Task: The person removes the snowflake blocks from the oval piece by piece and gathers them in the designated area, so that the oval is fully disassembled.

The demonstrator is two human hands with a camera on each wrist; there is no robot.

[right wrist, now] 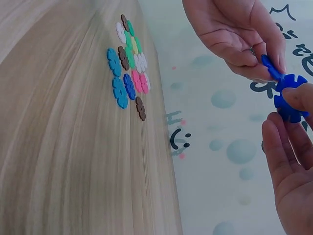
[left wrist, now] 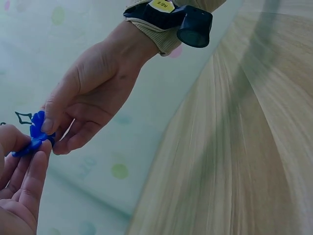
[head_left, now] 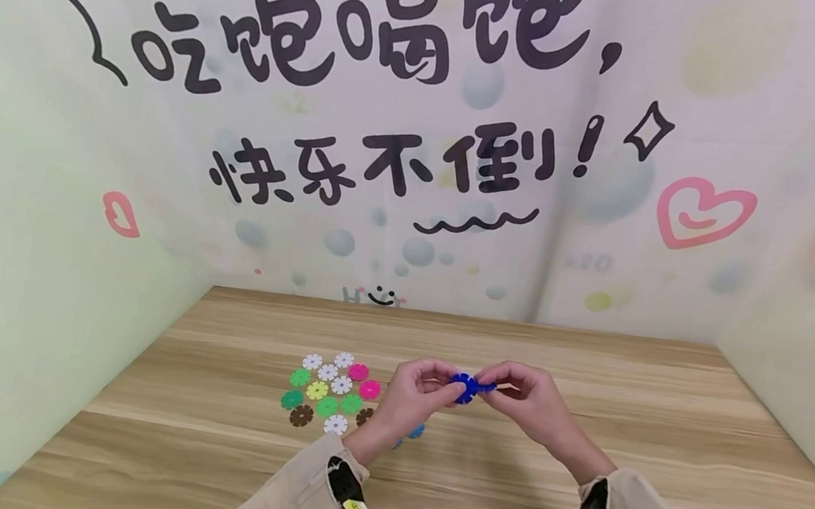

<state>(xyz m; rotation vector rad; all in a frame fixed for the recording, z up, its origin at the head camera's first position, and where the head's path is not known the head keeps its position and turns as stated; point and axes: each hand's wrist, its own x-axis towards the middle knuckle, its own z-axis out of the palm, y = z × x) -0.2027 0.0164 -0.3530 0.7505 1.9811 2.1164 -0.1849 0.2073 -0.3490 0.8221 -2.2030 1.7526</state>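
Above the table my left hand [head_left: 415, 394] pinches a dark blue notched plastic disc [head_left: 467, 390] between thumb and fingers. Facing it, my right hand [head_left: 534, 401] pinches a second blue disc [head_left: 488, 388], seen almost edge-on in the head view. The two discs meet at an angle, rim to rim; whether their slots are fully engaged is hidden by the fingers. In the right wrist view one blue disc [right wrist: 293, 83] shows its flower-like notches, and the other disc [right wrist: 270, 67] tilts away from it.
Loose notched discs lie flat left of the hands: white discs [head_left: 341, 384], green [head_left: 327, 407], pink [head_left: 370, 389], yellow [head_left: 317, 390] and brown [head_left: 301, 416]. Light blue discs [right wrist: 120, 92] are partly hidden by my left arm. A printed cloth [head_left: 393, 253] hangs behind the wooden table [head_left: 653, 438].
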